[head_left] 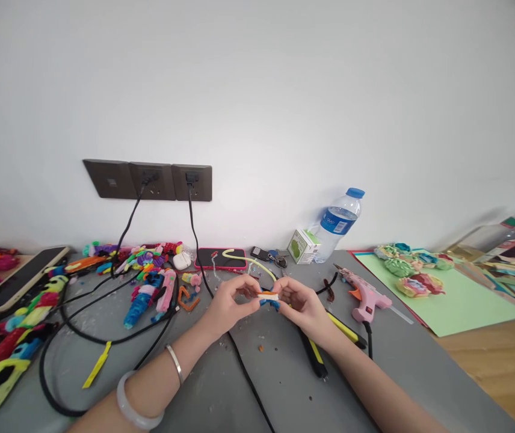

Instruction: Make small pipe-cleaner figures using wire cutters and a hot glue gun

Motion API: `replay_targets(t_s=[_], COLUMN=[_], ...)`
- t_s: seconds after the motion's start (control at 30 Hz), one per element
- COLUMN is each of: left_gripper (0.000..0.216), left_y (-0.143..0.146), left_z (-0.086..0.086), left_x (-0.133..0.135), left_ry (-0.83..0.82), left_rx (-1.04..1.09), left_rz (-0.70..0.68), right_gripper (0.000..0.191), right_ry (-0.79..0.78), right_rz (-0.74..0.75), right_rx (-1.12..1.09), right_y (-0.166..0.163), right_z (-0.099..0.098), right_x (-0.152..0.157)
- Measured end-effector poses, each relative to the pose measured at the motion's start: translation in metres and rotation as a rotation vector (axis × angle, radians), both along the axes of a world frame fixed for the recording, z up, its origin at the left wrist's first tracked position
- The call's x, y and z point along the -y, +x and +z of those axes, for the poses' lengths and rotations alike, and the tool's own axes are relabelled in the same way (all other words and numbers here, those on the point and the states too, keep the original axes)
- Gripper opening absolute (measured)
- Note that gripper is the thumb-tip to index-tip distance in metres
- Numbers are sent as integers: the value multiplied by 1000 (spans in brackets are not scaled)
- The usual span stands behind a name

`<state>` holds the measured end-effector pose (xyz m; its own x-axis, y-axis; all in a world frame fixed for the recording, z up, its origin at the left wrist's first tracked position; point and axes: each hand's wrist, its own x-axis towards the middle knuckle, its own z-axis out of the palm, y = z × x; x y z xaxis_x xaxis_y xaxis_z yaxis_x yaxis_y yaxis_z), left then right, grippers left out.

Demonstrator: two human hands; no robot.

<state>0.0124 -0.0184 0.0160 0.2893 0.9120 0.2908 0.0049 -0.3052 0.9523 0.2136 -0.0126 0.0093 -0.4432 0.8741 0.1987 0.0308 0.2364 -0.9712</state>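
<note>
Between the fingertips of both hands is a small pipe-cleaner piece (268, 296) with orange, white and blue parts, held above the grey table. My left hand (234, 304) pinches its left end, thumb below and index finger above. The right end is pinched by my right hand (302, 304) in the same way. Fingers cover part of the piece. A pale yellow pipe cleaner (251, 258) curves up behind the hands. Under my right hand lie yellow-and-black pliers handles (314, 355), partly hidden by the wrist.
A pink glue gun (368, 296) lies at right, beside green paper (456, 300) bearing crumpled paper flowers. A water bottle (339, 225) and small box (302, 245) stand by the wall. Black cables (239, 355) cross the table; colourful pipe-cleaner figures (149, 294) and a phone (25, 279) lie left.
</note>
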Motion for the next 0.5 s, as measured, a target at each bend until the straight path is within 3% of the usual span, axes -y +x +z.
replay_targets(t_s=[0.5], left_gripper=[7], left_y=[0], left_z=[2], left_x=[1], left_ry=[-10], left_rx=[-8], left_rz=[8], right_gripper=[21], right_ry=[18], right_rz=[-20], right_rx=[34], right_y=[-1], right_z=[5], right_x=[2])
